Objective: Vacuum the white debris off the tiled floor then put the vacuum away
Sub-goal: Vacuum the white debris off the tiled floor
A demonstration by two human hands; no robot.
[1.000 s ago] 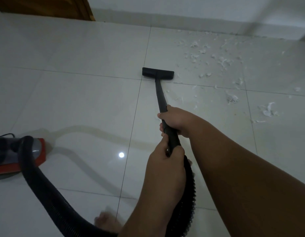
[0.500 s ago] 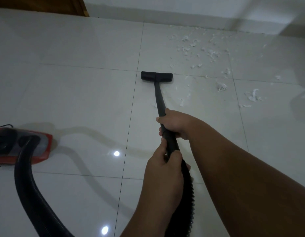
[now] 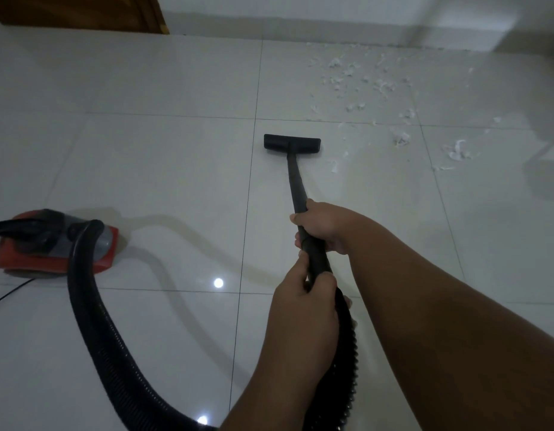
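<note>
Pulled back, our nozzle (image 3: 292, 144) sits short of the white debris (image 3: 457, 150); left hand (image 3: 303, 306) and right hand (image 3: 325, 227) fingers (image 3: 296, 218) grasp its wand (image 3: 295, 181).

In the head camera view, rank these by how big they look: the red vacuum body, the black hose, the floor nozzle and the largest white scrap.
1. black hose, though it is nearest the camera, which inflates it
2. red vacuum body
3. floor nozzle
4. largest white scrap

Bare tiled floor (image 3: 163, 169) lies open ahead; vacuum body (image 3: 54, 244) and hose (image 3: 92, 321) block the left.
</note>
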